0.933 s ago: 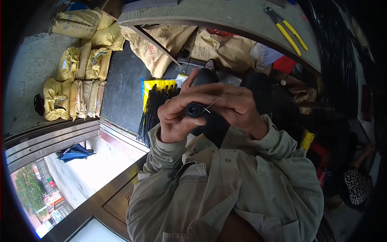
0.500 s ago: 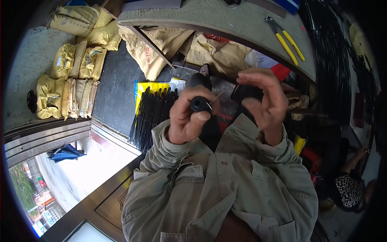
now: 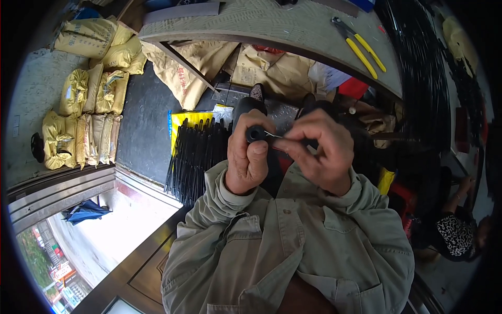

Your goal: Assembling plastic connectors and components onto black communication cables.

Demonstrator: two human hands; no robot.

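Note:
In front of my lap, my left hand (image 3: 241, 159) is wrapped round a black tube-like piece (image 3: 254, 134) with a round hole in the end that faces up. A thin pale wire (image 3: 271, 135) sticks out beside the hole toward the right. My right hand (image 3: 327, 157) pinches the wire's outer end between thumb and fingers; it is slightly blurred. How far the black piece reaches below my left hand is hidden.
A bundle of long black rods (image 3: 201, 154) stands left of my left hand. Yellow-handled pliers (image 3: 361, 52) lie on the worktable (image 3: 251, 23) ahead. Black strands (image 3: 421, 73) hang at the right. Filled sacks (image 3: 99, 97) are stacked at left. Another person's patterned sleeve (image 3: 454, 234) shows far right.
My right hand has come in from the right, its raised fingers closing on the wire beside my left hand. The left hand still grips the black piece. The view has shifted slightly.

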